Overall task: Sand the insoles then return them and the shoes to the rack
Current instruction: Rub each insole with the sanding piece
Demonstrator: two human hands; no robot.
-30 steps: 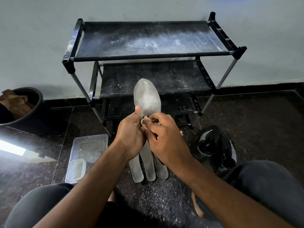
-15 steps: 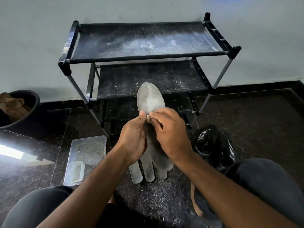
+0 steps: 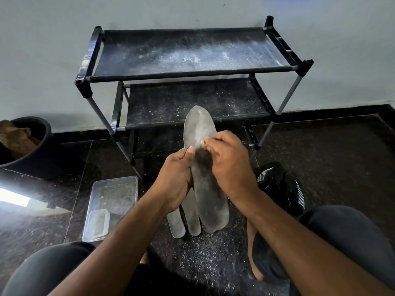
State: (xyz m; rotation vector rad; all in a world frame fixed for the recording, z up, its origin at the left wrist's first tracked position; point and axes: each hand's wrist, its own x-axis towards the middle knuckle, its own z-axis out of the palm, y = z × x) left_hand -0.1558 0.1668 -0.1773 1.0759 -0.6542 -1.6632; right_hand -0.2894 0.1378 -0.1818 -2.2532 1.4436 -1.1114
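A: Three insoles in view. One is up in the hands, two (image 3: 193, 212) lie flat on the floor beneath it, side by side, heels toward the person.

B: State of the hands?

A: Left hand (image 3: 175, 178) wraps the held insole (image 3: 203, 165) at its waist, thumb on the near face, fingers behind. Right hand (image 3: 229, 165) has its fingertips curled onto a small pale scrap, likely the sandpaper (image 3: 202, 142), pressed to the upper face just below the toe.

B: Handling?

A: Judged light and thin. It looks bendy along its length, so pressure at the toe would probably flex it unless the grip sits close behind the rubbing point. The dusty grey surface seems dry, not slippery. Best held at the narrow waist or by the edges, flat part backed by the fingers.

B: Where does it go afterwards?

A: The rack (image 3: 192, 67) stands against the wall straight ahead, shelves bare but for white dust. The black shoes (image 3: 282, 186) sit on the floor to the right, close to the rack's leg. They appear soft-sided; I would take them by the heel collar.

B: Other items?

A: A clear plastic tray (image 3: 111, 206) on the floor to the left, a dark bucket (image 3: 32, 150) further left by the wall. Filings are scattered on the floor (image 3: 342, 157) between the knees.
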